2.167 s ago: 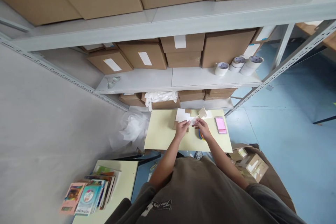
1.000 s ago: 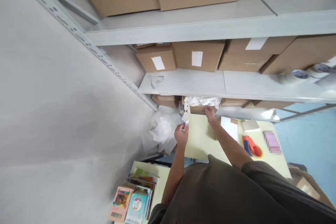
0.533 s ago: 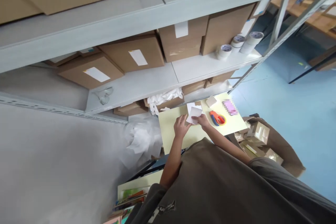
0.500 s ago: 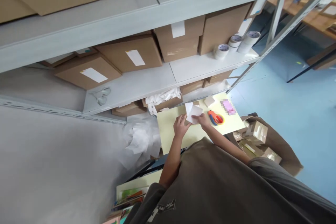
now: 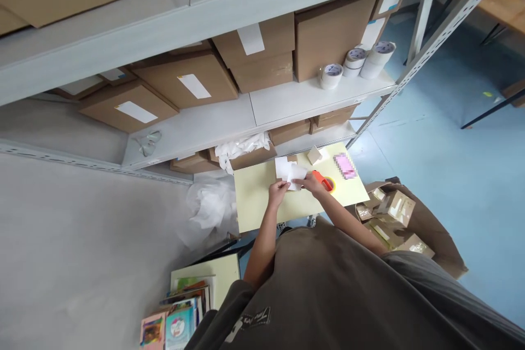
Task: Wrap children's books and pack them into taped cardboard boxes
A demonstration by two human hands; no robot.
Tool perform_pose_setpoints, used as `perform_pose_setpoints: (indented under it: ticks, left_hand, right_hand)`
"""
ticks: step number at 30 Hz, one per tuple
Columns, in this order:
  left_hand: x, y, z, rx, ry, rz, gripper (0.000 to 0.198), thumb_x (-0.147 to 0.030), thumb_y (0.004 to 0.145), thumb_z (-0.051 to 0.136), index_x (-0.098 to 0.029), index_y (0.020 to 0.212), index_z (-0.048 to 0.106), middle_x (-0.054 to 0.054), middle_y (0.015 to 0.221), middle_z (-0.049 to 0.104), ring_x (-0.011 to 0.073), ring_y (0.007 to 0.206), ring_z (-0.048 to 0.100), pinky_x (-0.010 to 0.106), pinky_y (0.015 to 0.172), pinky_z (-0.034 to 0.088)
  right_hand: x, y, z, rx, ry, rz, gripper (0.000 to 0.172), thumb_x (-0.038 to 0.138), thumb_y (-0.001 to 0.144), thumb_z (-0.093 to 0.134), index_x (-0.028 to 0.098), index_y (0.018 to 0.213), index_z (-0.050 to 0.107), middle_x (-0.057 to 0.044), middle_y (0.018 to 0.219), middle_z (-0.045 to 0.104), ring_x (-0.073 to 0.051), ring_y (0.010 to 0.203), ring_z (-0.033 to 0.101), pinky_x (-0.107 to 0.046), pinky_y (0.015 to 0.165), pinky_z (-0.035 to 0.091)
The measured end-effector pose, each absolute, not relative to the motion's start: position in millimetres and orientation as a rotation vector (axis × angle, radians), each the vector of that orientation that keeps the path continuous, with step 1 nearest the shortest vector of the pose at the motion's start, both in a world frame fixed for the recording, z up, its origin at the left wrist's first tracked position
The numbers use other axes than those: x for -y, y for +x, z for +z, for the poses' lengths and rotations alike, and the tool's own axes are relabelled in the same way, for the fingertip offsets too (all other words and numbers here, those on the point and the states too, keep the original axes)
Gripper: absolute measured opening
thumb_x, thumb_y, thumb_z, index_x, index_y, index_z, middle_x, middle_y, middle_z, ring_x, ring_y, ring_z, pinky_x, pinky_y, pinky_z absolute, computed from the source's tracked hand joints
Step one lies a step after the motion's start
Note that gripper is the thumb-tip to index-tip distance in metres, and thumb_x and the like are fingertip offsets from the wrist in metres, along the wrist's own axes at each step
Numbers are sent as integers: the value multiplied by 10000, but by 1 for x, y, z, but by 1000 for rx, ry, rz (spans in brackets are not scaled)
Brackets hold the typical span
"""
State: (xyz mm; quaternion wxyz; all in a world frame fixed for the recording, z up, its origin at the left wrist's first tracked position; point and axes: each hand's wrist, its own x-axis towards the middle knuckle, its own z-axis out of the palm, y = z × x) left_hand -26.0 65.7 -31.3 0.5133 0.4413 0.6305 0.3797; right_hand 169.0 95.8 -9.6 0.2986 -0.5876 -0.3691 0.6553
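A folded white sheet of paper [image 5: 296,171] is between my two hands above the pale yellow table [image 5: 255,197]. My left hand [image 5: 278,192] pinches its lower left edge, while the fingers of my right hand [image 5: 310,182] close on its right side. Beneath the paper lies a small brown cardboard piece [image 5: 291,158], mostly covered. Just beyond my right hand is an orange tape dispenser [image 5: 322,179], partly hidden by that hand. A small pale box [image 5: 314,155] and a pink blurred item [image 5: 345,166] lie farther back on the table.
Grey metal shelving [image 5: 221,115] with cardboard boxes [image 5: 184,79] stands in front. Tape rolls [image 5: 331,75] sit on its right end. A large carton [image 5: 441,240] holding small boxes is at the right. Plastic wrap [image 5: 211,205] and stacked books [image 5: 180,322] are at the left.
The camera view has shifted. My left hand has come in to the paper's lower edge, and my right hand now covers more of the tape dispenser.
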Motion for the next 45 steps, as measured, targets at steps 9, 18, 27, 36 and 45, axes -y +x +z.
perform_pose_setpoints:
  ticks: [9, 18, 27, 36, 45]
  left_hand:
    - [-55, -42, -56, -1776, 736, 956, 417, -546, 742, 858, -144, 853, 848, 40, 673, 733, 165, 637, 665, 285, 653, 562]
    - [-77, -58, -80, -1817, 828, 805, 262, -412, 853, 775, -161, 882, 847, 44, 706, 757, 201, 717, 742, 274, 693, 556]
    - [-79, -58, -88, -2055, 1049, 450, 283, -436, 910, 689, -223, 858, 869, 118, 862, 828, 284, 861, 771, 328, 741, 517]
    - [-80, -48, -87, -2134, 1066, 340, 260, -427, 919, 685, -230, 880, 851, 163, 996, 830, 320, 976, 767, 350, 786, 504]
    - [-67, -58, -96, -2201, 971, 583, 584, -489, 854, 830, -141, 1290, 654, 225, 1175, 763, 337, 1100, 727, 373, 872, 507]
  right_hand:
    - [-84, 139, -59, 1093, -1733, 1683, 258, 384, 836, 766, 202, 703, 640, -12, 661, 713, -140, 648, 657, -206, 595, 473]
    - [-88, 102, -72, 1282, -2032, 1351, 174, 233, 903, 584, 175, 800, 712, -52, 788, 764, -172, 732, 666, -230, 674, 453]
    - [-81, 88, -86, 1690, -2281, 1121, 212, 253, 1066, 542, 153, 1068, 729, -123, 1054, 786, -205, 928, 701, -258, 737, 405]
    - [-84, 78, -83, 1802, -2404, 1062, 285, 281, 1086, 489, 138, 1160, 724, -164, 1150, 791, -255, 1047, 742, -289, 778, 449]
    - [-89, 76, -74, 1876, -2472, 1056, 307, 283, 1077, 496, 120, 1258, 682, -211, 1223, 768, -280, 1111, 740, -309, 831, 480]
